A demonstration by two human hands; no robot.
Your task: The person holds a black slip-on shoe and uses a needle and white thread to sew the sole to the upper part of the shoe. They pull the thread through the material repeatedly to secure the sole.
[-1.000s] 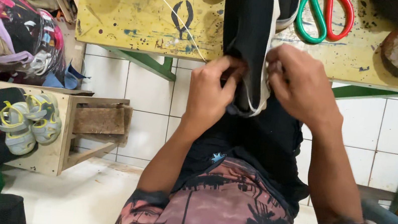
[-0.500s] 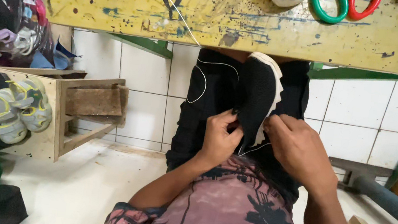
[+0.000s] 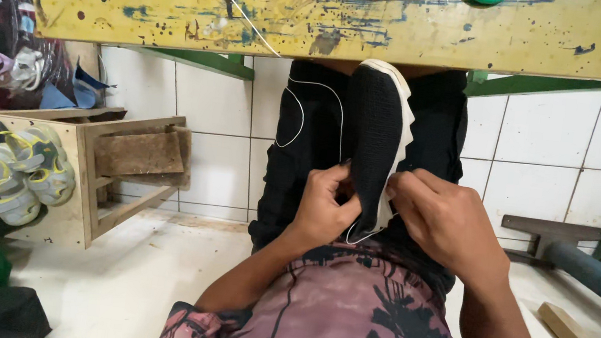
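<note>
Head view, looking down into the lap. A black shoe (image 3: 373,151) with a white sole lies upright between the knees, its toe reaching under the edge of the yellow tabletop (image 3: 335,13). The left hand (image 3: 322,210) pinches the shoe's near end from one side; the right hand (image 3: 446,225) grips it from the other, fingers closed on the upper. A white thread (image 3: 287,125) loops over the black trousers and runs up across the tabletop. Judged from the thread at the heel, stitching is under way at this end; how much of the seam is done cannot be told. A wooden stool (image 3: 98,167) and small sandals (image 3: 17,172) stand to the left.
</note>
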